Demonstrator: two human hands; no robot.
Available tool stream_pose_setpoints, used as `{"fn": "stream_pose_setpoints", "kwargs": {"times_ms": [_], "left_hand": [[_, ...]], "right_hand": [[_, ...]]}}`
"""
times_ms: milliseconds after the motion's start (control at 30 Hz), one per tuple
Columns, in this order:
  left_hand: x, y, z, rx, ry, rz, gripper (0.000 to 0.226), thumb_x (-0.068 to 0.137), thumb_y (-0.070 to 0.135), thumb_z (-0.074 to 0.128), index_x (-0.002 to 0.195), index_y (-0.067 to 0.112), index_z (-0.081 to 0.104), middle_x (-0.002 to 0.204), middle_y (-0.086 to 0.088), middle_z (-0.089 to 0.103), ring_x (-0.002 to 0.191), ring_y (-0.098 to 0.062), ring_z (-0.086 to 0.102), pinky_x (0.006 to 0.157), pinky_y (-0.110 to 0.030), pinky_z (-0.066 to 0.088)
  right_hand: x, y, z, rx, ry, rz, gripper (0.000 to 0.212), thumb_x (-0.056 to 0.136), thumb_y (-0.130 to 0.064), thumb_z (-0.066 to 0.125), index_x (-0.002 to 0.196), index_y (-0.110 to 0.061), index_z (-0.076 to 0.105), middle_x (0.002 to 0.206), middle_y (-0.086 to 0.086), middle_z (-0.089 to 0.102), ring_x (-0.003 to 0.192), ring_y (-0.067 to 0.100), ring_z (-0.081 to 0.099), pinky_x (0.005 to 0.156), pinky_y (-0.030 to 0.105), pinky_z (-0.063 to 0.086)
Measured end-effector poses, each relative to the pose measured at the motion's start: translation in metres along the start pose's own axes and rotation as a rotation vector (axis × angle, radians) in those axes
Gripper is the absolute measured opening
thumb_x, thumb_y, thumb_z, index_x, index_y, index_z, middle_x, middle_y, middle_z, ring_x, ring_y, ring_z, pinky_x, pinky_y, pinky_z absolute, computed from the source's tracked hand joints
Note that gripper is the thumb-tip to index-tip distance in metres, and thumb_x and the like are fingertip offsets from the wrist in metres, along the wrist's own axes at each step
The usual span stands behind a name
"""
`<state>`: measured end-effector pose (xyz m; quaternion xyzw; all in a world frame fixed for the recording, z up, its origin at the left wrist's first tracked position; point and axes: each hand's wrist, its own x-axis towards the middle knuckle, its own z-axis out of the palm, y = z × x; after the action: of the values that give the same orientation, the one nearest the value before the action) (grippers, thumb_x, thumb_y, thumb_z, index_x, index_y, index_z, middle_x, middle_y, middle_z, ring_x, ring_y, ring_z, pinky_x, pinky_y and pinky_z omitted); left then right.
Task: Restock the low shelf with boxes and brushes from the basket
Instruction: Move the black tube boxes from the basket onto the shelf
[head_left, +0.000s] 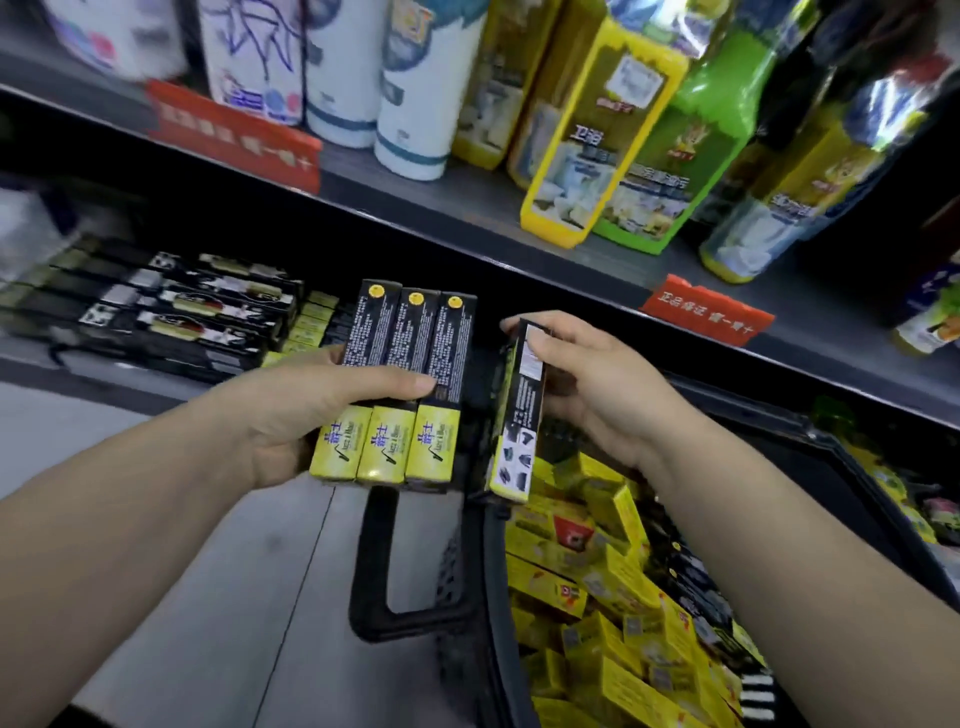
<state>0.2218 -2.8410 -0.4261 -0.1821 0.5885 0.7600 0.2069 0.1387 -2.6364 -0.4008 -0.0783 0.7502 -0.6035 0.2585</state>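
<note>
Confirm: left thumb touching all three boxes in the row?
Touching. Head view: the left hand grips the row of three boxes, its thumb lying across all three faces with the tip on the rightmost one.

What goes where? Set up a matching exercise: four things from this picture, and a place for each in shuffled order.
Things:
1. three boxes side by side
2. single box
3. loose yellow boxes
4. paper rolls

Places:
A. in the basket
B. on the upper shelf
C. in the left hand
D. in the right hand

Pairs: 1-C, 2-D, 3-A, 4-B
</note>
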Motion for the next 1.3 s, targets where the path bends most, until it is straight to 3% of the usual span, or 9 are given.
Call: {"fn": "stream_pose_setpoints", "kwargs": {"times_ms": [100,233,400,533,667,800,967,1200,1300], "left_hand": [[-0.003,0.002,-0.036,-0.052,0.058,0.022,0.042,0.048,0.019,0.077,0.088,0.01,0.066,0.073,-0.014,0.073,0.057,-0.025,0.07,0.043,-0.033,0.053],[0.001,-0.002,-0.08,-0.106,0.189,0.067,0.048,0.047,0.018,0.078,0.092,0.013,0.062,0.076,-0.011,0.074,0.06,-0.024,0.071,0.045,-0.033,0.054],[0.017,-0.025,-0.12,-0.154,0.285,0.062,0.04,0.061,0.014,0.081,0.096,0.018,0.062,0.082,-0.006,0.075,0.069,-0.022,0.072,0.058,-0.031,0.056],[0.03,-0.037,-0.142,-0.19,0.35,0.083,0.037,0.066,0.013,0.081,0.096,0.021,0.063,0.082,0.0,0.075,0.071,-0.017,0.072,0.062,-0.029,0.054],[0.042,-0.042,-0.159,-0.287,0.436,0.063,0.046,0.066,0.016,0.082,0.106,0.017,0.059,0.088,-0.005,0.075,0.078,-0.023,0.071,0.069,-0.036,0.056],[0.051,-0.043,-0.169,-0.322,0.517,0.075,0.046,0.066,0.016,0.082,0.106,0.018,0.059,0.092,-0.006,0.073,0.082,-0.025,0.07,0.079,-0.044,0.056],[0.061,-0.047,-0.173,-0.338,0.544,0.069,0.044,0.065,0.017,0.083,0.102,0.02,0.059,0.087,-0.004,0.074,0.079,-0.024,0.071,0.079,-0.044,0.056],[0.07,-0.048,-0.179,-0.27,0.585,0.067,0.046,0.062,0.022,0.084,0.1,0.022,0.059,0.085,-0.001,0.074,0.075,-0.021,0.071,0.071,-0.037,0.056],[0.072,-0.048,-0.187,-0.283,0.624,0.101,0.041,0.062,0.02,0.084,0.094,0.025,0.059,0.088,-0.001,0.073,0.076,-0.021,0.071,0.074,-0.04,0.056]], "right_hand": [[0.028,-0.006,0.028,0.063,-0.062,-0.008,0.027,0.1,-0.016,0.041,0.097,-0.026,0.066,0.078,-0.002,0.058,0.067,0.01,0.059,0.063,0.029,0.054],[0.065,-0.009,0.066,0.112,-0.099,0.046,0.036,0.1,-0.018,0.033,0.087,-0.028,0.064,0.072,0.0,0.052,0.056,0.011,0.054,0.056,0.025,0.048],[0.107,-0.003,0.11,0.017,-0.129,0.162,0.007,0.091,-0.021,0.053,0.09,-0.025,0.058,0.077,0.001,0.061,0.067,0.016,0.059,0.068,0.031,0.049],[0.134,0.004,0.134,0.062,-0.195,0.243,0.012,0.092,-0.011,0.053,0.104,-0.011,0.059,0.088,0.012,0.073,0.074,0.02,0.069,0.065,0.031,0.058],[0.154,0.012,0.138,-0.105,-0.277,0.248,0.015,0.093,-0.025,0.054,0.096,-0.016,0.065,0.09,0.003,0.072,0.087,0.015,0.062,0.084,0.032,0.049],[0.167,0.013,0.13,-0.187,-0.316,0.127,0.018,0.089,-0.006,0.059,0.097,-0.022,0.065,0.088,-0.003,0.065,0.077,0.008,0.061,0.064,0.02,0.051],[0.177,0.021,0.109,-0.28,-0.276,0.071,0.038,0.077,0.023,0.057,0.088,-0.013,0.053,0.093,0.002,0.068,0.079,0.014,0.067,0.064,0.022,0.057],[0.191,0.041,0.089,-0.336,-0.185,0.019,0.045,0.071,0.029,0.055,0.08,-0.014,0.048,0.099,-0.002,0.07,0.088,0.014,0.066,0.077,0.03,0.058],[0.195,0.053,0.087,-0.289,-0.125,0.054,0.043,0.072,0.025,0.059,0.08,-0.015,0.045,0.104,0.002,0.064,0.088,0.018,0.065,0.071,0.029,0.059]]}}
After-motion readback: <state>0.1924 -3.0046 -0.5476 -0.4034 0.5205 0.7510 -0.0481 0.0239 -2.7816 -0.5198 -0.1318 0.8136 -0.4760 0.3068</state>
